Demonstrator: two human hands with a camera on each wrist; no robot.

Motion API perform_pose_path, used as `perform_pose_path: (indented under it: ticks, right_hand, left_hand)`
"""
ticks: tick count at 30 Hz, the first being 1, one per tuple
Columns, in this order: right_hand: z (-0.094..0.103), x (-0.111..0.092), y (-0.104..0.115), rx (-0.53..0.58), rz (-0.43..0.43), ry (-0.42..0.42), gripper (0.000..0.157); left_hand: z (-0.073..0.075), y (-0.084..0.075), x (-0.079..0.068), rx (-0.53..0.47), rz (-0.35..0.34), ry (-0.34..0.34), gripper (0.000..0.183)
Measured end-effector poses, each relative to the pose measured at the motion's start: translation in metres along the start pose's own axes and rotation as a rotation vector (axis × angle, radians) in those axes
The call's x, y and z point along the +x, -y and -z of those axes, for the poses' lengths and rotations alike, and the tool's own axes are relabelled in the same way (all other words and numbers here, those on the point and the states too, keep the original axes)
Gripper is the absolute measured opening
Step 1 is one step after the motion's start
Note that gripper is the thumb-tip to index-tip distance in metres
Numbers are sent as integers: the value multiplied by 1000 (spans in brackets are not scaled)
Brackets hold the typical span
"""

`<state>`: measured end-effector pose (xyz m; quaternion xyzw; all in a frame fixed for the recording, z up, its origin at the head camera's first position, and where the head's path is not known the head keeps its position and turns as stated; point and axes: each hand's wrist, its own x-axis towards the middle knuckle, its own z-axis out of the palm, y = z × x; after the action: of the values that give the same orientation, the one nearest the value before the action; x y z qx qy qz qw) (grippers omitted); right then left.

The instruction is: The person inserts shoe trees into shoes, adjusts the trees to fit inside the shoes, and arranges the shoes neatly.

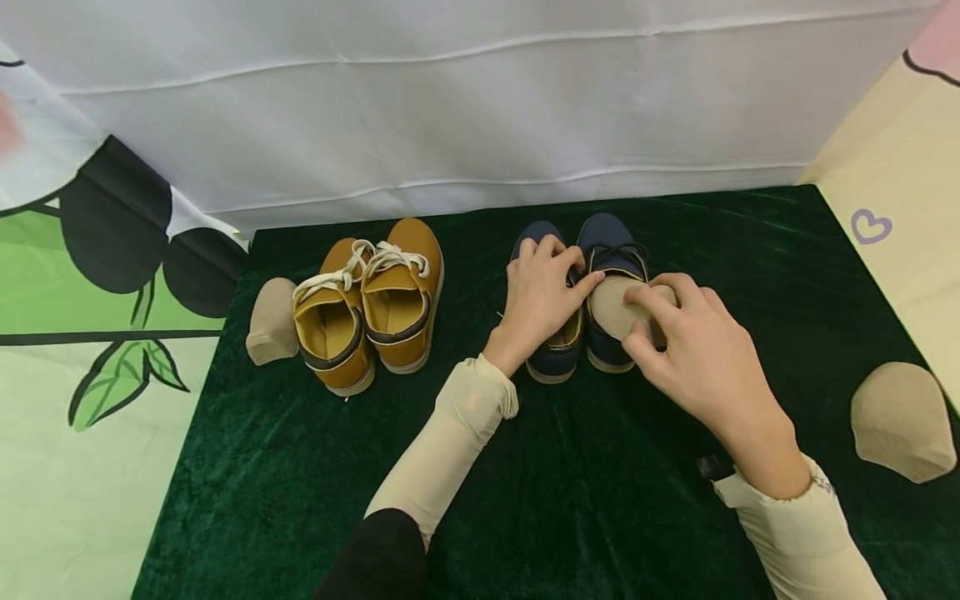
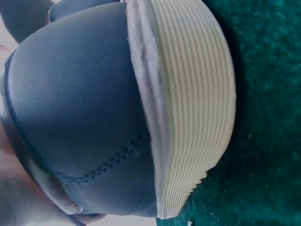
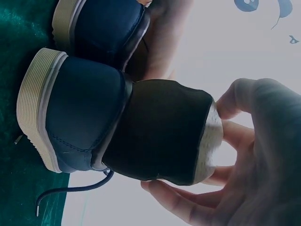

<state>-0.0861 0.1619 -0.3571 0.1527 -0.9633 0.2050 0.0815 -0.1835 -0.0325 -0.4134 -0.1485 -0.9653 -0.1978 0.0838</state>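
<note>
Two navy lace-up shoes stand side by side at the back, toes away from me. My right hand (image 1: pixel 701 354) grips a beige moulded shoe insert (image 1: pixel 617 308) between thumb and fingers. Its lower end sits inside the opening of the right navy shoe (image 1: pixel 609 237); in the right wrist view the insert (image 3: pixel 157 132) stands up out of the heel, its upper part clear of the shoe. My left hand (image 1: pixel 542 292) lies over the left navy shoe (image 1: pixel 553 360), fingers bent, thumb reaching to the right shoe's collar, holding at the inner side. That hand hides much of the left shoe.
A pair of tan shoes (image 1: pixel 405 321) with white laces stands at the left, with another beige insert (image 1: pixel 272 321) beside it. One more insert (image 1: pixel 902 421) lies at the right edge. Dark green cloth (image 1: pixel 525 500) covers the table; a white curtain (image 1: pixel 465 125) hangs behind.
</note>
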Motion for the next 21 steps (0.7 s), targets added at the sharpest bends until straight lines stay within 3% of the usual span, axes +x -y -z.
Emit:
perform_pose_path:
  ticks: [11,21]
  right_hand:
    - [-4,6,3,-53,12,2,35]
    - [-10,10,4,-84,16,31,36]
  left_hand:
    - [3,0,0,-13,2,19,36]
    - [12,6,0,-62,-25,140,28]
